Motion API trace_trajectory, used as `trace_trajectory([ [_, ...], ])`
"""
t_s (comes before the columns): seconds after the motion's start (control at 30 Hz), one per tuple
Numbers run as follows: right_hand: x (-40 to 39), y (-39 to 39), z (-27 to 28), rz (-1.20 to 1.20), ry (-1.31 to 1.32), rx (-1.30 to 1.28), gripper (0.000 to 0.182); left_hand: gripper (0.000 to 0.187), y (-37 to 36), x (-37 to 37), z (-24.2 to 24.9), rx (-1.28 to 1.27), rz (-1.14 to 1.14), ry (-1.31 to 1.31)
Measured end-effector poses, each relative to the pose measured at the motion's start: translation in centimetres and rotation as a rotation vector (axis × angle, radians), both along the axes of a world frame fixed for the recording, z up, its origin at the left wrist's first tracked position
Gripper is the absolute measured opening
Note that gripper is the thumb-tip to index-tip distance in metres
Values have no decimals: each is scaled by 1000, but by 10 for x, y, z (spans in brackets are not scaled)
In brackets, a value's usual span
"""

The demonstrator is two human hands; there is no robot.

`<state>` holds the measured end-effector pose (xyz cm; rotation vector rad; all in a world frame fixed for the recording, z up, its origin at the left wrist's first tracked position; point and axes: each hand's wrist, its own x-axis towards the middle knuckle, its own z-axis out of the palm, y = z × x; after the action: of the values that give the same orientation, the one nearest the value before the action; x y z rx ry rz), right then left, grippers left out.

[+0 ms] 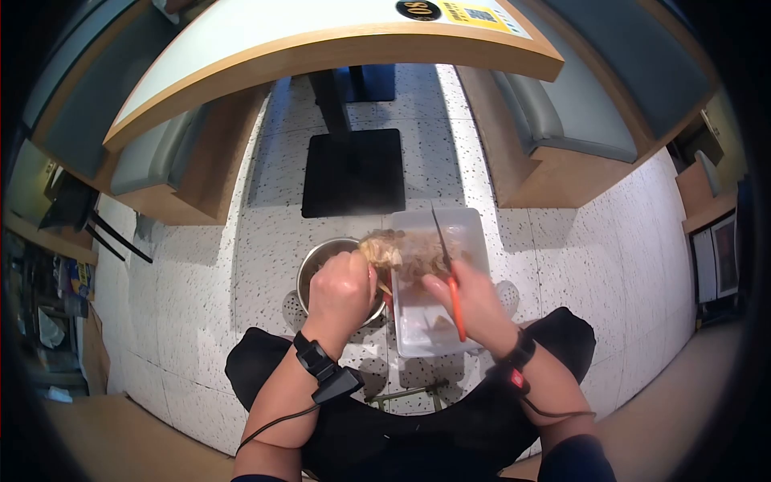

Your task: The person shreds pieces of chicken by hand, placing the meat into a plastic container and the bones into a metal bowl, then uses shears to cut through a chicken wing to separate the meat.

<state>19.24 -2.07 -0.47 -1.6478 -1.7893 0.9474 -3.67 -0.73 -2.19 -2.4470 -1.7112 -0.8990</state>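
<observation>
My left hand [344, 286] is closed around a pale yellowish, lumpy piece of food, possibly meat [382, 248], whose kind I cannot make out for certain. It is held above the gap between a round steel pot [302, 271] and a clear plastic tub [483, 241]. Over the tub, my right hand [475, 304] grips a pair of scissors [457, 312] with orange handles, their dark blades pointing away from me. Motion blurs this hand slightly. Brownish pieces [419, 259] lie in the tub's far part. My left hand covers much of the pot's contents.
Ahead stands a wood-edged table [337, 60] on a black base plate [353, 173]. Padded benches [562, 132] flank it on both sides. My knees [566, 341] frame the containers on the speckled tile floor [193, 305]. A black chair [76, 209] is at left.
</observation>
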Motion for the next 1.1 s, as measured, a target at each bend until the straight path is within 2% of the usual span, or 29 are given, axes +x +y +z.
trace_trajectory([
  [0.03, -3, 1, -8, -14, -1, -4, 61, 12, -3, 5, 2, -4, -14, -1],
  [0.1, -9, 5, -24, -82, 95, -186, 51, 18, -8, 13, 3, 68, -159, 75],
  [0.13, -11, 7, -26, -98, 127, -253, 55, 21, -11, 15, 2, 92, -202, 142],
  [0.17, -12, 6, -30, -102, 126, -254, 55, 21, -14, 19, 1, 90, -206, 140],
  [0.23, -12, 3, -40, -124, 293, -272, 52, 22, -19, 27, 1, 102, -222, 155],
  [0.4, -9, 3, -42, -123, 346, -243, 43, 22, -16, 30, -7, 166, -253, 157],
  [0.47, -8, 4, -38, -126, 352, -279, 39, 24, -15, 34, -3, 126, -332, 31],
  [0.57, -5, 2, -33, -122, 322, -239, 34, 25, -18, 38, -3, 153, -319, -35],
  [0.63, -6, 2, -26, -155, 297, -125, 47, 26, -19, 38, 2, 75, -331, -99],
  [0.7, -1, 3, -29, -133, 306, -114, 46, 27, -20, 36, 7, -3, -341, -164],
  [0.77, 0, 3, -35, -112, 314, -104, 45, 23, -22, 35, 11, -97, -340, -249],
  [0.87, 0, 4, -38, -69, 355, -95, 45, 17, -20, 34, 8, -18, -351, -392],
  [0.93, -1, 5, -34, -79, 256, -107, 44, 15, -21, 36, 7, -30, -323, -416],
  [1.1, -9, 5, -28, -122, 273, -116, 44, 11, -25, 36, 2, -131, -228, -483],
])
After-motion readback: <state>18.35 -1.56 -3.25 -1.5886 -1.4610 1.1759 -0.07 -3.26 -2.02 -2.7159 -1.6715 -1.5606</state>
